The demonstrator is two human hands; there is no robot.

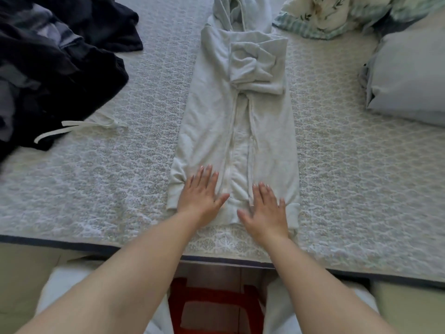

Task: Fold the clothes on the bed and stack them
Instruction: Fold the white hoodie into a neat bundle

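Dim, soft daylight — faint shadows, slight blur, wide-angle bending at edges.

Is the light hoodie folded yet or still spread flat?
Partly folded: the light hoodie has sides and sleeves turned in, forming a long strip, not yet folded lengthwise.

We have a single head-worn view, looking forward and steeply down from the bed [337, 189] edge. It sits close above both forearms, wide-angle, facing across the mattress toward the pillow [409, 75].

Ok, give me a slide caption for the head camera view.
Both hands, left and right, press flat on a half-folded pale hoodie.
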